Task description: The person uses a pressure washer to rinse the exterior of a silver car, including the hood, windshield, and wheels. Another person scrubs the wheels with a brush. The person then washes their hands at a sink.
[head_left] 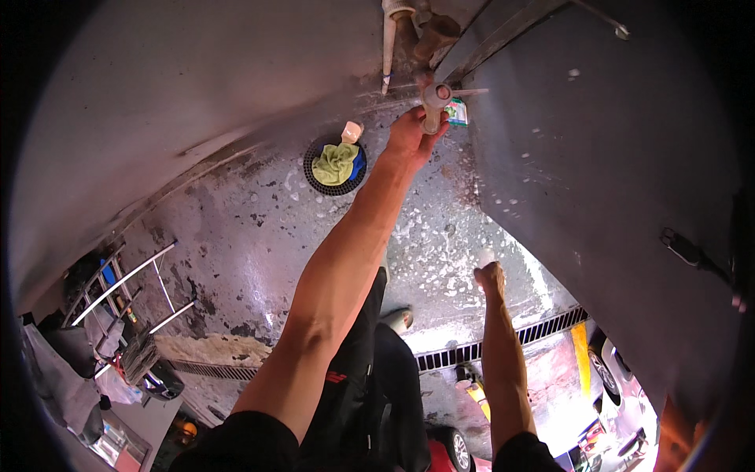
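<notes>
My left hand (411, 137) reaches up towards the corner of the walls, its fingers closed around a pale, rounded plastic fitting (433, 112) beside the brown pipe (437, 35). Lower down at the right, my right hand (491, 276) is a fist over the wet floor; a pale, blurred shape shows at its far side, and what it holds, if anything, cannot be told. Left of my left forearm, a yellow-green cloth (335, 165) and a blue one lie on a round black perforated mat (333, 190), with a small whitish block (352, 132) at its edge. Foam spots the floor.
A green-and-white packet (457, 112) lies in the corner. A metal ladder (127, 283) and bags stand at the left. A floor drain grate (451, 356) crosses behind me. Parked cars show at the lower right, and a dark wall (590, 177) rises on the right.
</notes>
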